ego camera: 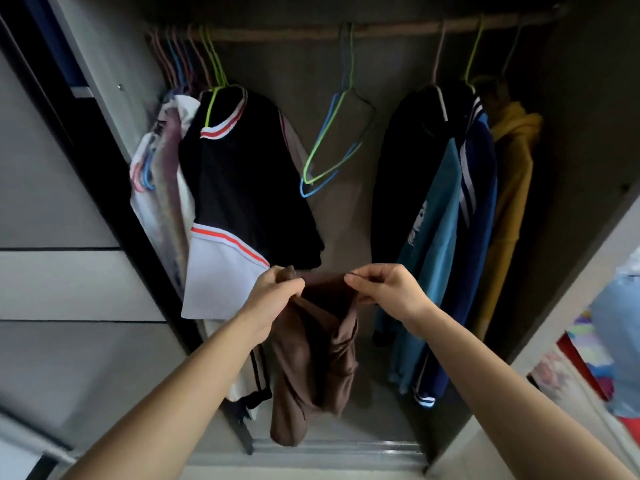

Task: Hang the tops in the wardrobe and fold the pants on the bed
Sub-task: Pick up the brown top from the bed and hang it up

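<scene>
Item: one brown garment (311, 358), held in the air before the open wardrobe (588, 133), below the middle of the rail (381, 29) and above the wardrobe's front bottom edge; whether it is a top or pants cannot be told while it hangs bunched. Hold: left hand (273, 292) and right hand (384, 289) each pinch its upper edge, fingers (291, 282) curled tight on the cloth, the grips near each other. Handling, by judgement: light, soft, limp, not fragile; it will sag and twist, so best taken at the shoulders and spread. Count: empty hangers (332, 147) at mid-rail, two sure (blue, green), perhaps a dark third; hung garments, at least two at the rail's left end, including a black-and-white top (242, 188), and at least three at the right, ending in a mustard hoodie (512, 174).
</scene>
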Demonstrator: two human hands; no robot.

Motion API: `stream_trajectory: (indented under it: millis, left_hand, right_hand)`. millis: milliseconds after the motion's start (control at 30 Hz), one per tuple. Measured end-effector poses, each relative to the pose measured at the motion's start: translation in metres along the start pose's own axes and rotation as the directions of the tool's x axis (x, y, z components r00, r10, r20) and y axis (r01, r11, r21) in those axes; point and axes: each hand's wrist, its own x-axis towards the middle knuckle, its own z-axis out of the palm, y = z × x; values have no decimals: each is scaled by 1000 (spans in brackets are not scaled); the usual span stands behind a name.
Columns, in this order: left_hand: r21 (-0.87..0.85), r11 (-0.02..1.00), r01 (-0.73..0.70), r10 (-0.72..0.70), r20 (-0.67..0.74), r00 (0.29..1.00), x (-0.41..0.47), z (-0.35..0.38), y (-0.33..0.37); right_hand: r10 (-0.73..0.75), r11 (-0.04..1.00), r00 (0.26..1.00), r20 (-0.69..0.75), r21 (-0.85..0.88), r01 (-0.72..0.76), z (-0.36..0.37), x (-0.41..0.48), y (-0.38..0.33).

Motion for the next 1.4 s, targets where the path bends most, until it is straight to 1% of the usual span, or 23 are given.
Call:
stream_trajectory:
  millis: [67,133,167,233,333,367,433,500,533,600,667,700,733,833,900,967,1067,1167,1267,1333,1400]
  left_hand:
    - [148,986,-78,75,30,997,9,-20,2]
    - [244,955,-170,161,54,985,19,-40,5]
    - [259,945,-200,192,57,980,24,-49,6]
    - [253,942,-222,208,79,975,32,-62,12]
    - [223,950,-219,183,172,968,45,-69,24]
    - [225,944,-242,202,184,962,50,-69,29]
    - [232,919,-320,291,150,945,62,-68,37]
    - [217,896,-388,381,78,921,73,-65,45]
    - [205,888,-411,411,48,911,77,-64,49]
    - [180,879,-442,446,18,895,85,-62,58]
    - [175,881,-439,447,-3,895,91,-60,67]
    - [175,883,-437,445,-13,895,93,-60,71]
    - [171,884,-435,446,-25,895,94,-59,76]
    - [159,895,-417,430,-61,901,99,-54,89]
    - [152,903,-402,413,-47,909,100,-47,95]
    - [164,902,-399,407,-19,913,103,-38,99]
    - [189,890,-414,421,8,907,106,-21,100]
    - [197,891,-409,412,30,911,109,-7,98]
    - [219,890,-400,397,57,916,114,4,95]
    - [221,896,-386,376,87,923,115,9,94]
    - [213,902,-375,359,111,927,116,13,91]
  right_hand:
    - [-8,998,995,-101,-57,2,14,7,-4]
    - [-2,999,985,-173,-35,-5,31,15,-10]
    - [-2,1000,980,-201,-21,-2,39,19,-14]
    - [-14,1000,968,-249,-24,8,54,28,-24]
    - [-38,996,953,-302,-86,13,68,38,-40]
    - [-39,993,951,-307,-119,2,70,42,-44]
    - [-31,976,947,-318,-213,-39,73,52,-51]
    - [-46,946,924,-379,-315,-82,73,64,-60]
    - [-67,936,904,-423,-341,-91,72,72,-67]
    - [-104,943,851,-515,-322,-80,69,93,-87]
    - [-119,956,807,-578,-287,-64,63,118,-109]
    - [-115,957,800,-588,-282,-70,60,130,-120]
    - [-101,956,806,-583,-282,-84,57,141,-130]
    - [-62,936,853,-518,-326,-130,47,166,-145]
    - [-124,904,857,-500,-412,-110,37,175,-148]
    - [-185,898,821,-541,-432,-82,26,176,-149]
    - [-227,928,762,-607,-372,-20,9,167,-146]
    - [-260,948,741,-619,-309,74,-9,151,-136]
    - [-288,955,697,-657,-251,158,-20,131,-111]
    - [-299,952,689,-660,-255,169,-20,113,-81]
    - [-291,953,696,-656,-262,151,-20,95,-47]
